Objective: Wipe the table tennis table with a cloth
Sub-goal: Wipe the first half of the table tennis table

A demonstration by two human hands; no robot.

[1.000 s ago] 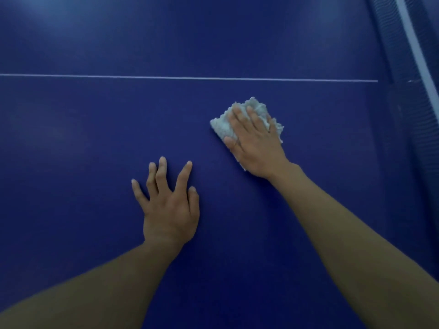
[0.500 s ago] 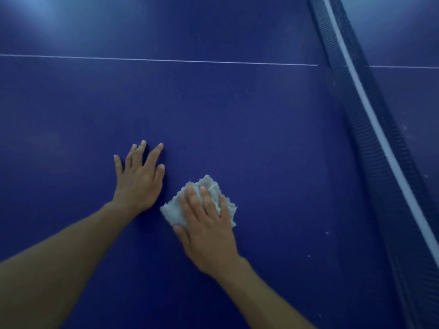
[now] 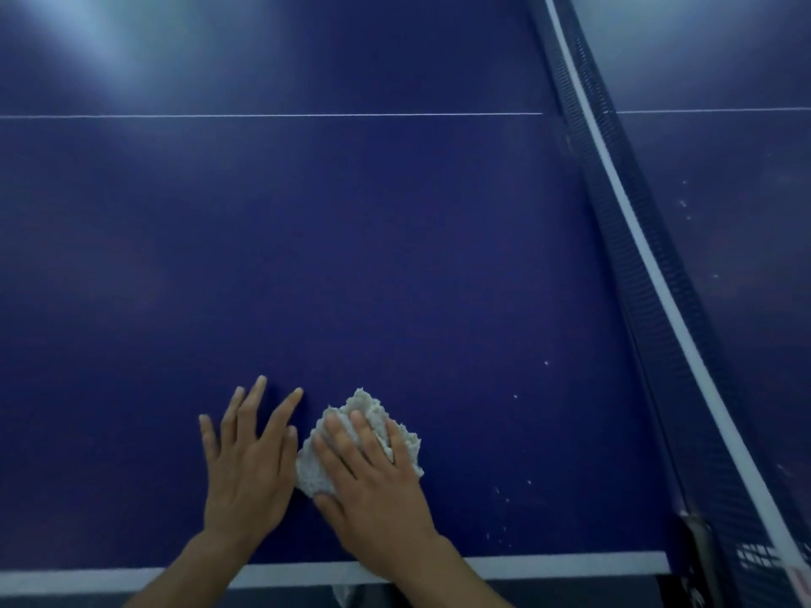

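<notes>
Here, right hand (image 3: 373, 493) flat, straight fingers pressing white cloth (image 3: 368, 408) onto blue table (image 3: 395, 256), left hand (image 3: 248, 471) spread flat alongside

Much of the cloth (image 3: 309, 473) is hidden under the right hand (image 3: 377, 498). Both arms (image 3: 184, 577) are cut off at the near side. The white specks (image 3: 515, 396) are too small to be told.

Head camera looks steeply down onto table (image 3: 395, 256)
</notes>
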